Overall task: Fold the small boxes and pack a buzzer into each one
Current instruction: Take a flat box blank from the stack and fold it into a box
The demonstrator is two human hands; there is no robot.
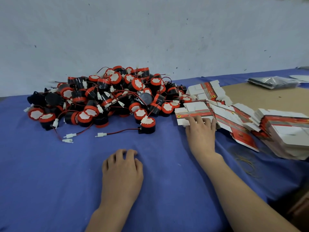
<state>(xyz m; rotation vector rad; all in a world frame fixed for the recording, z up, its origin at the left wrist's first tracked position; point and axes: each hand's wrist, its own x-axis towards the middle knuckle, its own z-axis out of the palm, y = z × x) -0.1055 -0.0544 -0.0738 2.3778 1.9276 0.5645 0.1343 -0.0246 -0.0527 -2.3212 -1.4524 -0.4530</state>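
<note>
blue cloth (50, 164) is spread over the table | buzzers (107, 96) are heaped far centre-left | flattened boxes (234, 118) are fanned at right | right hand (200, 131) is laid, fingers extended, on the leftmost box, nothing gripped | left hand (122, 168) is rested near centre, loosely curled, empty

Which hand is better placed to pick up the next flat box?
Right. The right hand touches the nearest flat box with its fingers. The left hand rests on the blue cloth, apart from the boxes and nearer the buzzer pile.
</note>
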